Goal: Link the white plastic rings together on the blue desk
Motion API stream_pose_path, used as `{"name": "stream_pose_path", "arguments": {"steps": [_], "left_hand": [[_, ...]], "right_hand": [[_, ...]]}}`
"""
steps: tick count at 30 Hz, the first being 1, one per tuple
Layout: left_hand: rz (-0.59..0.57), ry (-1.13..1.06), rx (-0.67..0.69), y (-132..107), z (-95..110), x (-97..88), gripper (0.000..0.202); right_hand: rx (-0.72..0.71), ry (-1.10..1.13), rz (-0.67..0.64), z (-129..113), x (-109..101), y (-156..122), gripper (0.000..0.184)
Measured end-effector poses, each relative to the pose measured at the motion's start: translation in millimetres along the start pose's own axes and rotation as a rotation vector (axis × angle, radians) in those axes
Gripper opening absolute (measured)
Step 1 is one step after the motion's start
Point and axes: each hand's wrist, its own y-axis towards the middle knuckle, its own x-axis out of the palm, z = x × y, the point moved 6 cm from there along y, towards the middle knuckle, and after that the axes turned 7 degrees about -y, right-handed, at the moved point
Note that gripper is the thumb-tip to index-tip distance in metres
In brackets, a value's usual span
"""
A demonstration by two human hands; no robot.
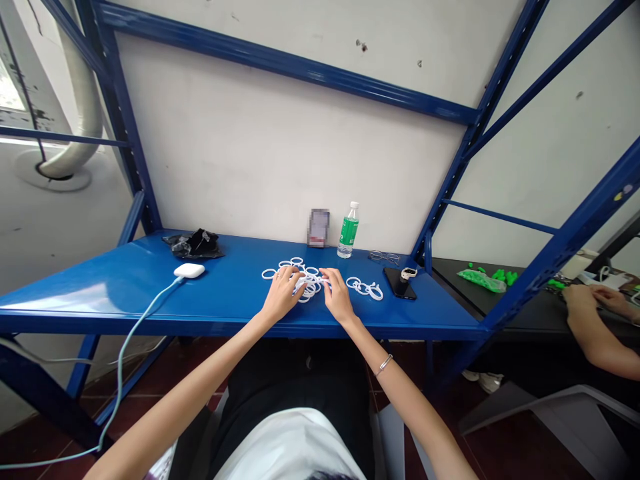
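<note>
A loose pile of white plastic rings [311, 291] lies on the blue table between my two hands. My left hand [284, 291] is over the left side of the pile, its fingers stretched out and apart from the thumb, fingertips touching rings. At the pile's right edge, my right hand [339, 297] has its thumb and fingers close together on a white ring [323, 280]; the exact grip is too small to see well. Farther right, a short linked group of white rings [365, 288] rests apart from the pile.
Behind the pile stand a blurred upright phone-like object [319, 229] and a water bottle [349, 231]. Glasses [384, 257] and a black phone [399, 284] with a watch-like band lie right. At left are a black plastic bag [195, 244] and a cabled white case [189, 271]. A co-worker's hands [595, 297] show right.
</note>
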Motion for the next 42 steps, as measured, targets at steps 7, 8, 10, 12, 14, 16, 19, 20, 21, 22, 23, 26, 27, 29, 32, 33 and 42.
{"name": "stream_pose_path", "arguments": {"steps": [7,8,10,12,14,16,19,20,21,22,23,26,27,29,32,33,42], "left_hand": [[-0.102,-0.067,0.155,-1,11,6.0,0.029],[-0.107,-0.065,0.165,-1,12,6.3,0.030],[-0.102,-0.059,0.178,-1,12,5.9,0.031],[-0.090,-0.056,0.187,-1,13,5.0,0.031],[-0.080,-0.049,0.208,0,14,4.5,0.028],[-0.071,-0.040,0.239,0,16,4.2,0.025],[-0.048,-0.029,0.272,-1,18,3.1,0.023],[-0.041,-0.026,0.274,-1,19,2.7,0.023],[-0.036,-0.023,0.274,-1,19,2.2,0.023],[-0.031,-0.020,0.270,0,19,1.6,0.023],[-0.027,-0.018,0.265,0,19,0.9,0.024],[-0.017,-0.014,0.234,0,18,-1.4,0.026],[-0.016,-0.015,0.221,1,17,-2.0,0.026],[-0.023,-0.025,0.193,1,15,-2.6,0.027],[-0.037,-0.047,0.160,2,13,-2.7,0.028],[-0.040,-0.056,0.151,2,12,-2.8,0.027],[-0.036,-0.131,0.105,3,10,-4.6,0.023]], "right_hand": [[-0.125,0.041,0.079,-11,-6,0,0.026],[-0.129,0.043,0.084,-11,-7,0,0.025],[-0.139,0.055,0.088,-11,-7,0,0.025],[-0.153,0.072,0.082,-12,-6,0,0.025],[-0.156,0.084,0.076,-12,-6,0,0.024],[-0.143,0.089,0.075,-11,-6,0,0.024],[-0.121,0.091,0.060,-10,-5,0,0.024],[-0.112,0.090,0.049,-9,-4,0,0.024],[-0.101,0.087,0.035,-9,-3,0,0.024],[-0.086,0.079,0.018,-9,-2,0,0.024],[-0.070,0.068,0.001,-8,-1,0,0.025],[-0.028,0.018,-0.048,-7,1,0,0.030],[-0.020,0.003,-0.064,-8,1,0,0.033],[-0.014,-0.020,-0.090,-8,2,-1,0.037],[-0.018,-0.038,-0.114,-8,4,-1,0.042],[-0.020,-0.043,-0.120,-7,5,-1,0.043],[-0.032,-0.059,-0.156,-4,9,-1,0.042]]}}
